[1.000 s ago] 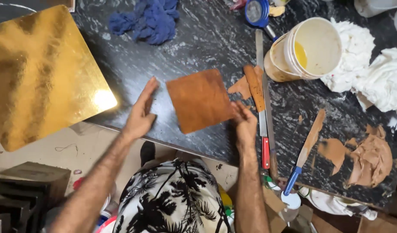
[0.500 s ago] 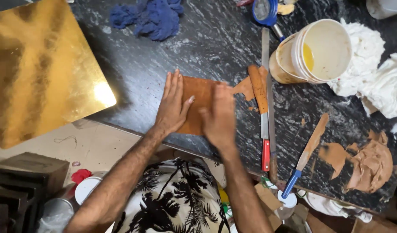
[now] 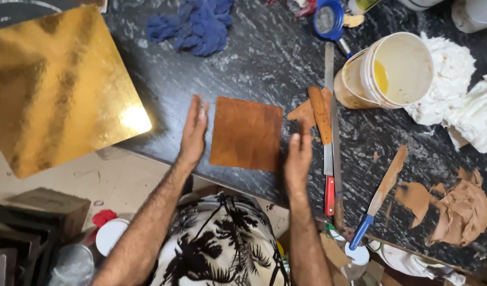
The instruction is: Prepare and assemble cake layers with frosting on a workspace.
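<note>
Since half a second ago, both hands have been lifted off the brown slab (image 3: 246, 133) and drawn apart, so that its whole top face is now uncovered. The left hand (image 3: 193, 132) is held flat and spread just beside the slab's left edge, fingers extended and apparently not touching it; the right hand (image 3: 298, 158) is held likewise open just beside the lower right corner, and nothing is pinched or gripped by either. The slab lies flat on the dark marbled table (image 3: 254, 58), near the table's front edge and roughly midway along it. It is seen as a thin, nearly square sheet of rust-brown colour, with a mottled, slightly streaked surface and fairly straight edges. The step in hand is judged to be the flattening or squaring of the slab by palm pressure, with the hands parted between presses. A further press or a nudge along the side edges would call for even, light contact so that the sheet is not dented or skewed. To the right are laid a clay-smeared knife with a red handle (image 3: 328, 153), a blue-handled spatula (image 3: 380, 193), a white bucket (image 3: 389, 71) and a lump of brown clay (image 3: 463, 209); a gold board (image 3: 53, 85) overhangs the table's left end.
</note>
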